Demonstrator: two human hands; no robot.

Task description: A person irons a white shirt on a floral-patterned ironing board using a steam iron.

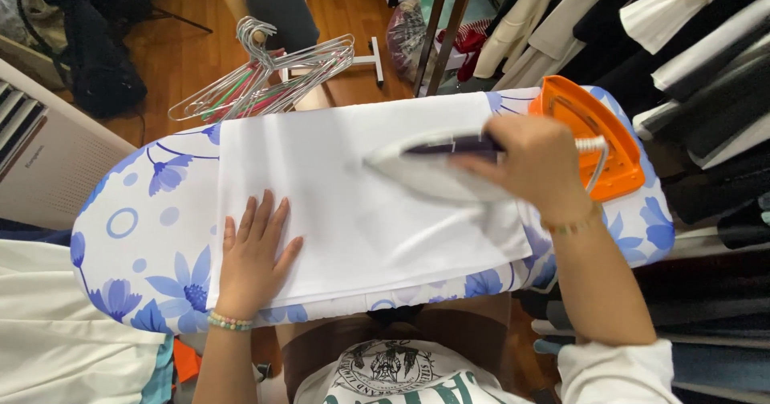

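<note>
Board-top blurred iron [437, 171], handle hidden

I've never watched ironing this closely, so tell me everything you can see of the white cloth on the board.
The smooth white rectangular cloth lies flat across the blue-flowered white ironing board, covering most of its middle, its near edge reaching the board's front rim. It looks like thin woven fabric with few creases. The left hand presses flat on its near left corner, while the right hand holds a white iron with a dark handle on its right part.
</note>
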